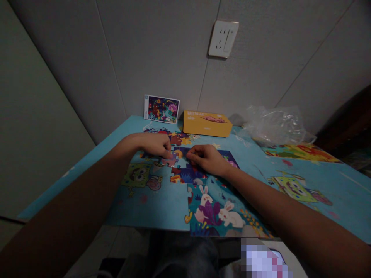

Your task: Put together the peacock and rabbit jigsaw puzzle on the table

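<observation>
A partly joined jigsaw puzzle (216,210) lies on the table, with two white rabbits and purple leaves in its near part. My left hand (155,144) reaches in from the left, fingers curled down onto a purple-pink puzzle piece (170,159) at the puzzle's upper left edge. Over the dark blue upper part rests my right hand (210,159), thumb and forefinger pinched together. Whatever sits between those fingertips is hidden. Behind my left hand, several loose puzzle pieces (185,139) lie in a cluster.
A picture card (161,109) leans on the wall beside a yellow box (207,124). To the right are a crumpled clear plastic bag (275,125) and a flat orange-yellow printed sheet (303,153). The blue tablecloth (150,214) carries cartoon prints. A wall socket (223,39) is above.
</observation>
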Demonstrator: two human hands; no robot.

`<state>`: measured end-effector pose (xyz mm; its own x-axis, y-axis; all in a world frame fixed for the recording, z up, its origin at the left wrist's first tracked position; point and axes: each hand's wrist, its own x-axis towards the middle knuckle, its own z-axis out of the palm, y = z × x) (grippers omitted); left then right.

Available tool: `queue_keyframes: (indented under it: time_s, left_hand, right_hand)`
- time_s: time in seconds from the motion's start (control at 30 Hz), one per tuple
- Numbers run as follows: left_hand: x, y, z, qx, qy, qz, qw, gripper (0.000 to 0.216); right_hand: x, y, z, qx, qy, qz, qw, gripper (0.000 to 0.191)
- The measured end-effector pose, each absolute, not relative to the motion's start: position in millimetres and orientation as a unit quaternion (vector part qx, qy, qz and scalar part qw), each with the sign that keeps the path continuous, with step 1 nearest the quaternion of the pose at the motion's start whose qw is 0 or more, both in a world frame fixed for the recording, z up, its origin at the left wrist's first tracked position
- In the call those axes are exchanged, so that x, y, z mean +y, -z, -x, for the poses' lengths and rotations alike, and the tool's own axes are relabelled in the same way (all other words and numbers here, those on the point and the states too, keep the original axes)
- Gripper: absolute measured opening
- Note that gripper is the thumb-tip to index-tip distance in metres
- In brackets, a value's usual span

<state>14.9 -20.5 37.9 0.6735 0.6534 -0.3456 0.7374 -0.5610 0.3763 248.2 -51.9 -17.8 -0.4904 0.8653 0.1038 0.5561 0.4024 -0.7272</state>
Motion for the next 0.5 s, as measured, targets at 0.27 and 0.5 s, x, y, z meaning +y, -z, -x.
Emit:
queue_keyframes:
  time_s: [0.27, 0.5]
  left_hand:
    - [-23.1, -41.4, -12.9, 0.406, 0.093, -0.864, 0.284, 0.017]
    - [-26.8, -43.4, -14.8, 0.367, 0.129, -0.855, 0.343, 0.022]
  right_hand:
    - [-48.1, 22.9, -251.2, -0.805, -0.322, 0.437, 0.239, 0.026]
    - [-49.5, 20.6, -250.8, -0.811, -0.307, 0.44, 0.233, 0.025]
